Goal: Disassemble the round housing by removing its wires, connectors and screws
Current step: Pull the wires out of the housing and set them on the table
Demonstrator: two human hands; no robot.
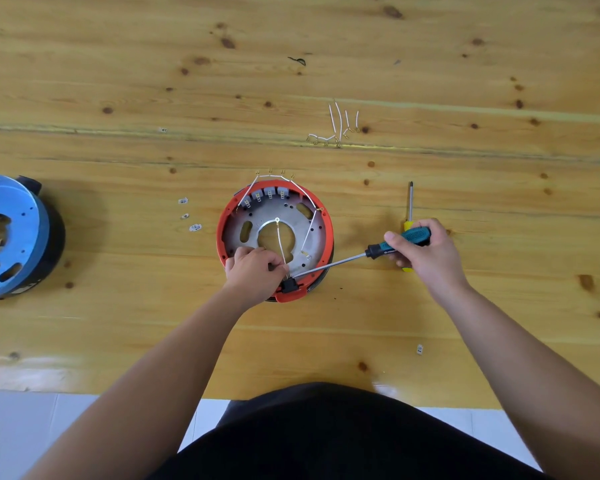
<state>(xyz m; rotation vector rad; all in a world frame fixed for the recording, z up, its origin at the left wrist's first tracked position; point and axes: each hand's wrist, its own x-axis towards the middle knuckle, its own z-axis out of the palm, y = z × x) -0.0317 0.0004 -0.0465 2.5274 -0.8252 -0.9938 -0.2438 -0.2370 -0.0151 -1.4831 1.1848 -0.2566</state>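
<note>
Far out from the left fingers a blue perforated disc on a black drum sits at the wooden table's edge, and three small white connectors lie nearer them. The left hand rests on the near rim of the round orange-rimmed housing with a grey metal plate, fingers curled and pinching thin white wires beside a black plug block. The right hand grips a teal-and-black-handled screwdriver, its shaft tip reaching the left fingertips. A yellow-handled screwdriver lies under the right fingers. Beyond both hands lie loose white wire pieces.
</note>
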